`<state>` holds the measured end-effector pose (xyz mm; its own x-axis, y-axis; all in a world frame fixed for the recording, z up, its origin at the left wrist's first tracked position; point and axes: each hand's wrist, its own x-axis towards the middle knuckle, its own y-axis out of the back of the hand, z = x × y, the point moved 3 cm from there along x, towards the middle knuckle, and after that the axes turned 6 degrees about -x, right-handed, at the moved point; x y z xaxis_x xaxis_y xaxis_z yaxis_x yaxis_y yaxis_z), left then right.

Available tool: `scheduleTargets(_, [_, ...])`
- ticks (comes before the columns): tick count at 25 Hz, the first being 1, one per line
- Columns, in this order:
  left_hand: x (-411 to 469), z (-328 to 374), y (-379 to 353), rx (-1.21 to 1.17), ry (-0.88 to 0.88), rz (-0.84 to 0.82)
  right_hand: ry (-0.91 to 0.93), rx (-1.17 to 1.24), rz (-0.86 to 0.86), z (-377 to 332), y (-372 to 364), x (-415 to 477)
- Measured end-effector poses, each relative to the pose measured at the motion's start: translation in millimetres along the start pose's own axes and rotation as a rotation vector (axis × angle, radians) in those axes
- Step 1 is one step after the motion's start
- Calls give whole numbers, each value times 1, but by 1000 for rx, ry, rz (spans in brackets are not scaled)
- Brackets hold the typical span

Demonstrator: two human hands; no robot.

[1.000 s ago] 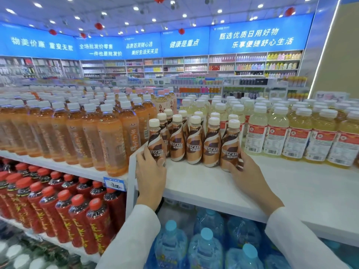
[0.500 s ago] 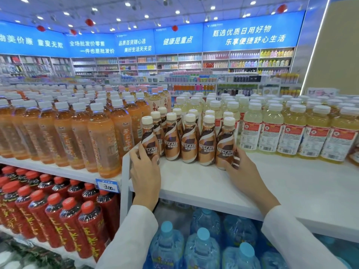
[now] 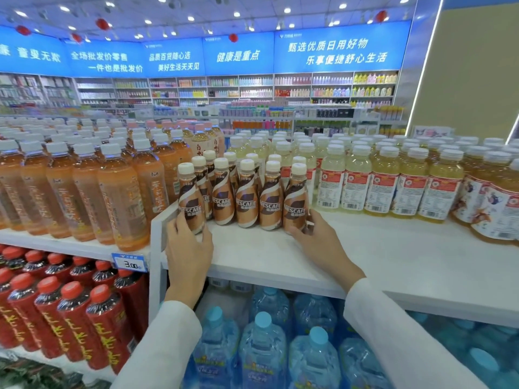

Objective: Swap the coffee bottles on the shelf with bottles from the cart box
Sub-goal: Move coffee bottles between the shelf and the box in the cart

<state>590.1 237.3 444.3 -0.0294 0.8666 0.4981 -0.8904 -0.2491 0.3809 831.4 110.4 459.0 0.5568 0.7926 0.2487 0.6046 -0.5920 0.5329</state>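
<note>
We grip with both hands: our left hand curls its fingers round the base of the leftmost coffee bottle; our right hand wraps thumb and fingers round the base of the rightmost coffee bottle; both stand upright in the front row of the coffee bottles, a tight cluster at the left end of the white shelf, at 12 o'clock from our wrists; orange drinks crowd at 9 o'clock of the cluster; pale yellow drinks at 3 o'clock; blue-capped water bottles sit below at 6 o'clock.
</note>
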Motion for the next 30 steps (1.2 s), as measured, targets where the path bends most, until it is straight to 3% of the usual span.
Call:
scheduleTargets(7, [-74, -9, 43, 7, -35, -109, 92, -164, -7, 8, 21, -83])
scheduleTargets(11, [-128, -29, 84, 51, 40, -123, 213, -153, -29, 11, 22, -142])
scheduleTargets(15, [-188, -61, 133, 99, 168, -118, 264, -118, -173, 13, -9, -189])
scheduleTargets(23, [-314, -171, 261, 308, 515, 14, 226, -65, -628, 4, -176, -281])
scheduleTargets(27, [-368, -227, 331, 297, 695, 101, 220, -55, -930, -24, -274, -347])
scheduleTargets(30, [-395, -270, 367, 291, 799, 75, 225, -94, -1028, -38, -340, -384])
